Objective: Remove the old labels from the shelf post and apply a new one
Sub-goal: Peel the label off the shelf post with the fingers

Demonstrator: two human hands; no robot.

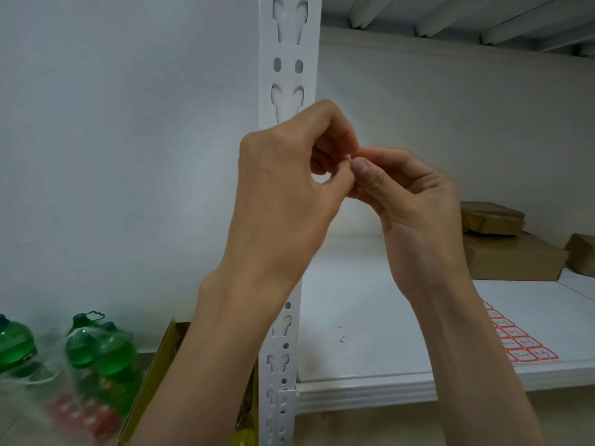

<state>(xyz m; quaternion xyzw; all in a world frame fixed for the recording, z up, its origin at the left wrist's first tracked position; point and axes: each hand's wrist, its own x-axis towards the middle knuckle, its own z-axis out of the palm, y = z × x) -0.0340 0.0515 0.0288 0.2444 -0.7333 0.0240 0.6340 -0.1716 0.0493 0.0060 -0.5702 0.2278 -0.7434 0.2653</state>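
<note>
Head view: left hand (289, 175) and right hand (409, 194) meeting fingertip to fingertip before white slotted shelf post (291, 62), pinching tiny pale scrap, likely label bit. Visible post showing no labels. Red-bordered label sheet (518, 342) lying on shelf board (370, 317). Judging: clearing residue; next calling for peeling fresh label.

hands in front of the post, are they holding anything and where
The left hand and right hand pinch something tiny and whitish between their fingertips; what it is cannot be told.
</note>
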